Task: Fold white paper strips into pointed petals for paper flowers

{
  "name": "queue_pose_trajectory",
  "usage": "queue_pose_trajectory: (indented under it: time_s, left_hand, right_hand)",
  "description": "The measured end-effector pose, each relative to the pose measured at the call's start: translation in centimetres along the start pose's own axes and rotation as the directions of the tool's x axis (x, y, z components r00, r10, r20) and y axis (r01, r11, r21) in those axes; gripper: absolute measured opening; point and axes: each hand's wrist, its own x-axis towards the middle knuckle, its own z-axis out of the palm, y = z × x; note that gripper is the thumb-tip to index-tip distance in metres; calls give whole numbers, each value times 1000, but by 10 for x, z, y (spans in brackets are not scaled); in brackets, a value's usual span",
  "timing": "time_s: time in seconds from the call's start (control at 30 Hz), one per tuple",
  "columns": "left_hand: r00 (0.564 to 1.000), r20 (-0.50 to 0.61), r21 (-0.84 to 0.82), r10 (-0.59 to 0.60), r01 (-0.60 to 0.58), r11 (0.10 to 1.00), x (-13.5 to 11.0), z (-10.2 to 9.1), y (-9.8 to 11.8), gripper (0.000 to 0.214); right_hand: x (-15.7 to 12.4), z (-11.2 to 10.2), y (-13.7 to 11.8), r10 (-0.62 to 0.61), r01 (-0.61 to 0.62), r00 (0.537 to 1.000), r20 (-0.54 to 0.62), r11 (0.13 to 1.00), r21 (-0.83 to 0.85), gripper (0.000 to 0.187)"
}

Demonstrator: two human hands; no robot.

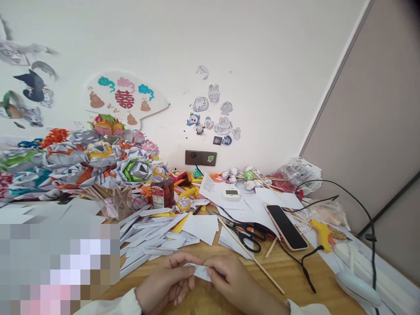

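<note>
Between my two hands is a small folded piece of white paper (201, 272), held just above the front of the wooden table. My left hand (172, 278) pinches its left end between thumb and forefinger, the other fingers curled loosely below. At the right end, my right hand (228, 275) grips the paper with thumb and bent fingers. Beyond the hands lie many folded white paper strips (147, 238) and a white sheet (201, 227). Black-handled scissors (251, 236) rest to the right, near a thin wooden stick (252, 258).
Paper flowers (98, 153) are heaped at the back left, behind a cup of wooden sticks (113, 203) and a red-labelled bottle (162, 192). A phone (286, 227), a yellow glue gun (321, 235) and black cables (370, 210) occupy the right. A white timer (231, 194) stands mid-table.
</note>
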Motion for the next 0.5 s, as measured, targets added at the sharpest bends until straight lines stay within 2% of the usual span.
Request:
queue_pose_trajectory:
  time_s: [0.13,0.27,0.37,0.5]
  left_hand:
    - [1000,-31,-96,-5,2,995,-1,0,0,16]
    - [999,8,-116,52,-51,992,1,-2,-3,16]
    - [995,13,-2,95,-95,995,4,-4,-6,27]
    - [983,26,204,180,-182,962,4,-2,-8,41]
  right_hand:
    - [3,0,1,-28,28,1000,-2,999,25,25]
    - [3,-2,-2,-13,11,1000,18,997,74,24]
    - [3,-3,-4,44,-44,999,-1,987,157,21]
    - [4,-2,-6,207,-185,978,-22,915,358,18]
